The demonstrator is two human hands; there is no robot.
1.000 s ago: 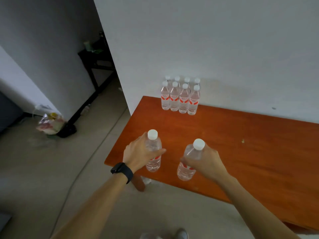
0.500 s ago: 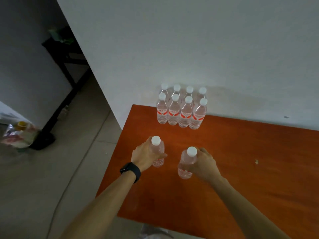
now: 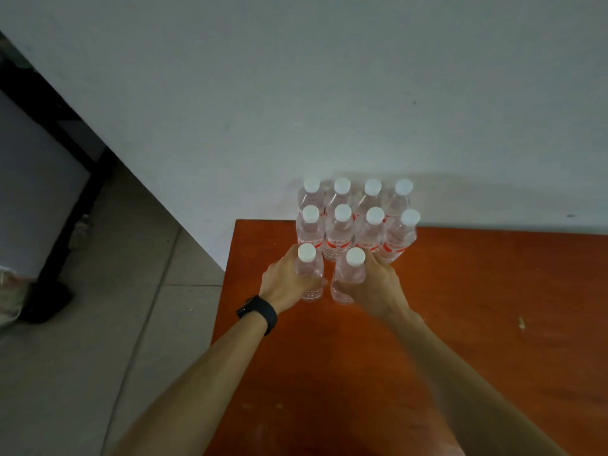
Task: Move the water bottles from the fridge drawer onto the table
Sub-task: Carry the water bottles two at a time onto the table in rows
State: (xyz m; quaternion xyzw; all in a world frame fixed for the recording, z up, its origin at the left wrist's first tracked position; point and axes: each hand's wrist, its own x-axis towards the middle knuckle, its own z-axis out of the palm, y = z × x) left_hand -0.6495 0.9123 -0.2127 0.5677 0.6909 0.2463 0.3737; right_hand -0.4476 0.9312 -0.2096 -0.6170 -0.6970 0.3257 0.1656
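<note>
In the head view we look down on an orange-brown table pushed against a pale wall.

Our left hand, with a black watch on its wrist, wraps its fingers and thumb round the left bottle. Our right hand grips the right bottle in the same way. Both are clear plastic with white caps and stand upright, side by side with a narrow gap between them. Their bases are down at the tabletop, but we cannot tell whether they rest on it or hang just above it.

At twelve o'clock from this pair stands a block of eight bottles, like them, with red labels. They are packed in two rows of four at the table's far edge, close to the wall. The two gripped bottles sit just in front of the near row, lined up with its two leftmost bottles, and we cannot tell if they touch.

At three o'clock from the hands, well apart, a small pale crumb lies on the wood.

At nine o'clock the table ends and a grey tiled floor begins. At ten o'clock a black frame leg slants down to the floor.
</note>
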